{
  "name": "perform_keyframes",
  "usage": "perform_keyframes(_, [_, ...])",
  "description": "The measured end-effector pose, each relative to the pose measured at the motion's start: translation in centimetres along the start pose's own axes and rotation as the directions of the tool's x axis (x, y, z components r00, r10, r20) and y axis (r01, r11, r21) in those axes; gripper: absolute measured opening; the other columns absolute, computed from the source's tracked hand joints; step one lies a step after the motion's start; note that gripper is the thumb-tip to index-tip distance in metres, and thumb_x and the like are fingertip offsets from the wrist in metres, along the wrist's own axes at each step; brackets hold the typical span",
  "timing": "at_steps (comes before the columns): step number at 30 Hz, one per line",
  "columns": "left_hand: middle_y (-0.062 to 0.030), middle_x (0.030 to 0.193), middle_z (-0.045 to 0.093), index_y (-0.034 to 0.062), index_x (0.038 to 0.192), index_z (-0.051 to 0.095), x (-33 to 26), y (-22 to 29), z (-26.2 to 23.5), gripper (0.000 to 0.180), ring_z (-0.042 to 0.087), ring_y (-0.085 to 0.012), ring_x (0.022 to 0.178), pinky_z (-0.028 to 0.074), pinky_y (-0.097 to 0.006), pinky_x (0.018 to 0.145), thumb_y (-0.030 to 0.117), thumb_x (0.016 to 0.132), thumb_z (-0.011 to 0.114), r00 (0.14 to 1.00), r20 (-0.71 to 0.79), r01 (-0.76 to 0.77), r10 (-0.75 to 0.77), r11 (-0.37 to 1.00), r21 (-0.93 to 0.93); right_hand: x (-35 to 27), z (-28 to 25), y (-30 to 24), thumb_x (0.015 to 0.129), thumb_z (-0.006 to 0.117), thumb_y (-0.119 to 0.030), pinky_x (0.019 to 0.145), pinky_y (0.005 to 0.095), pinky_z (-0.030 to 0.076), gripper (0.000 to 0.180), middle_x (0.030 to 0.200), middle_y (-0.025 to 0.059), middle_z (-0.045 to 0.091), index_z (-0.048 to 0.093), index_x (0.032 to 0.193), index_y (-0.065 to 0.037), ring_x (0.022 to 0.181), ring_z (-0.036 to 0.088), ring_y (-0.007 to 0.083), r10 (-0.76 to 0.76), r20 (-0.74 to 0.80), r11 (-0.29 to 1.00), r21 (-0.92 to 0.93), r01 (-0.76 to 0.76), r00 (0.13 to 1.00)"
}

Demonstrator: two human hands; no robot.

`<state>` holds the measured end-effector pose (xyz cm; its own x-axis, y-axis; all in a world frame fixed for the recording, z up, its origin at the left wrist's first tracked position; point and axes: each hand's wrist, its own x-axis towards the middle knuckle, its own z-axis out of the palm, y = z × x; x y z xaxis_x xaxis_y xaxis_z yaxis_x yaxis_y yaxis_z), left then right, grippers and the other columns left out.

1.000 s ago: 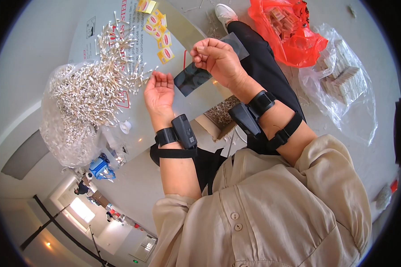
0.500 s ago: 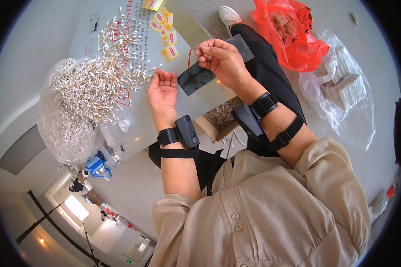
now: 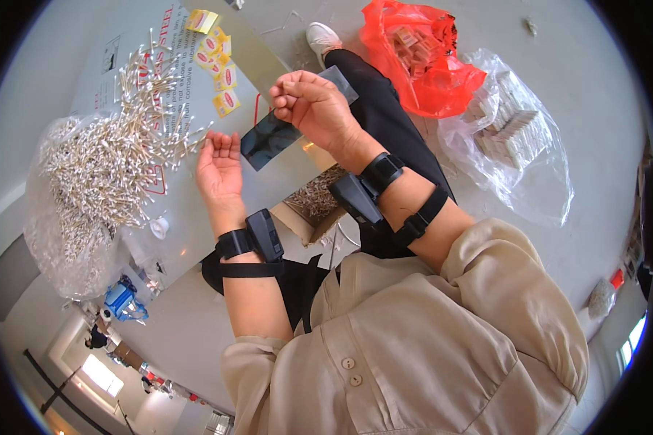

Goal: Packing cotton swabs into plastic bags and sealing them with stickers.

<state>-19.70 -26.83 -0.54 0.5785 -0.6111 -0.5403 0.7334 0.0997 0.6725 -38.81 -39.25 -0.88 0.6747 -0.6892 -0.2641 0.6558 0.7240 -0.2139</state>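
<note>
My left hand (image 3: 220,174) is palm up beside a heap of cotton swabs (image 3: 87,181), its fingers curled and thumb drawn in. A swab end shows near its fingertips, but I cannot make out what is between them. To its right, my right hand (image 3: 318,110) is raised with fingers bent in and thumb against them; anything inside is too small to see. Beneath the right hand runs a dark, see-through strip (image 3: 270,140), lying slantwise over the table's edge with its far end by my leg. Black devices are strapped to both wrists.
Several small yellow packets (image 3: 226,101) lie on the metal-topped table (image 3: 196,170) beyond the left hand. A cardboard box (image 3: 297,223) with swabs stands below the edge. On the floor at right are a red bag (image 3: 432,94) of small packs and a clear bag (image 3: 519,148) of white packs.
The whole scene has shifted left in the picture as my head turned. Both hands keep nearly the same pose and place over the table and strip.
</note>
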Motion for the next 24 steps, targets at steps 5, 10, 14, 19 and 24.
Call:
perform_keyframes(5, [-0.0095, 0.083, 0.064, -0.0006, 0.100, 0.061, -0.2, -0.2, 0.0, 0.012, 0.064, -0.0217, 0.079, 0.052, -0.046, 0.092, 0.008, 0.094, 0.054, 1.000, 0.001, -0.014, 0.014, 1.000, -0.005, 0.0, 0.1, -0.4, 0.092, 0.053, -0.005, 0.069, 0.0303, 0.051, 0.007, 0.089, 0.0121, 0.063, 0.057, 0.095, 0.000, 0.074, 0.059, 0.0172, 0.021, -0.004, 0.986, 0.164, -0.020, 1.000])
perform_keyframes(10, [-0.0109, 0.085, 0.063, -0.0017, 0.103, 0.060, -0.3, -0.2, 0.0, 0.014, 0.063, -0.0223, 0.080, 0.052, -0.047, 0.093, 0.007, 0.094, 0.053, 0.999, -0.011, -0.045, 0.045, 0.999, 0.012, -0.1, 0.2, -1.1, 0.092, 0.056, -0.009, 0.072, 0.0296, 0.047, 0.011, 0.092, 0.0110, 0.061, 0.059, 0.095, 0.001, 0.079, 0.054, 0.0172, 0.016, 0.037, 0.921, 0.389, -0.030, 0.999])
perform_keyframes(14, [-0.0112, 0.085, 0.063, -0.0018, 0.103, 0.060, -0.4, -0.2, 0.1, 0.014, 0.062, -0.0223, 0.080, 0.052, -0.047, 0.093, 0.006, 0.094, 0.053, 0.999, 0.009, -0.046, 0.045, 0.999, 0.014, -0.2, 0.5, -1.7, 0.090, 0.058, -0.011, 0.073, 0.0304, 0.046, 0.013, 0.093, 0.0104, 0.059, 0.059, 0.094, 0.002, 0.080, 0.052, 0.0176, -0.034, 0.077, 0.821, 0.570, -0.016, 0.996])
perform_keyframes(19, [-0.0114, 0.086, 0.063, -0.0014, 0.102, 0.060, -0.4, -0.3, 0.1, 0.013, 0.063, -0.0223, 0.080, 0.052, -0.047, 0.092, 0.006, 0.094, 0.053, 0.999, -0.003, -0.047, 0.047, 0.998, 0.029, -0.1, 0.5, -2.3, 0.090, 0.058, -0.011, 0.074, 0.0307, 0.045, 0.013, 0.094, 0.0098, 0.057, 0.059, 0.096, 0.001, 0.081, 0.052, 0.0175, -0.062, 0.082, 0.748, 0.663, -0.008, 0.995])
perform_keyframes(24, [-0.0115, 0.087, 0.064, -0.0011, 0.102, 0.060, -0.4, -0.5, 0.0, 0.013, 0.064, -0.0226, 0.080, 0.053, -0.047, 0.092, 0.007, 0.094, 0.053, 0.998, 0.032, -0.055, 0.055, 0.998, 0.023, -0.1, 0.3, -2.8, 0.091, 0.056, -0.012, 0.074, 0.0311, 0.044, 0.015, 0.094, 0.0096, 0.056, 0.057, 0.098, 0.000, 0.081, 0.051, 0.0176, -0.074, 0.062, 0.711, 0.704, 0.009, 0.995])
